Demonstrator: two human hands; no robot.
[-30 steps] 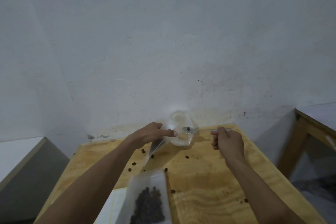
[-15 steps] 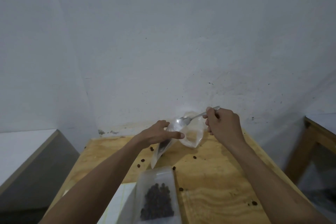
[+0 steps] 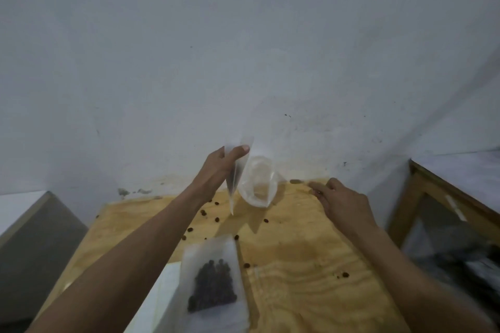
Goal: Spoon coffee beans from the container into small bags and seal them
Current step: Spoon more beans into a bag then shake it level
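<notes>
Bare grey-white wall fills most of the view, and below it a plywood table [image 3: 297,265] reaches to the wall, with a grey block at the far left and a wooden frame at the far right.

Going from the left, the left hand [image 3: 216,167] is raised above the far side of the table and pinches a small clear bag [image 3: 238,170] between thumb and fingers near its top. The bag hangs nearly upright, its long axis vertical, mouth up and narrow bottom corner pointing down at the wood. Whether any beans lie in it I cannot tell. It looks thin, light and limp, so it should be held at the top edge, where the seal strip would be.

Just right of it stands a clear plastic container [image 3: 258,184], tilted, close to the wall; it looks almost empty. Nearer the camera lies a filled bag [image 3: 213,286] flat on the table, long axis running near to far, dark beans gathered low in it. Loose beans [image 3: 216,219] are scattered on the wood between.

Further right, the right hand [image 3: 343,203] rests low over the table, fingers loosely bent, its fingertips at the handle of a spoon [image 3: 300,182] lying by the wall; whether it grips the handle I cannot tell.
</notes>
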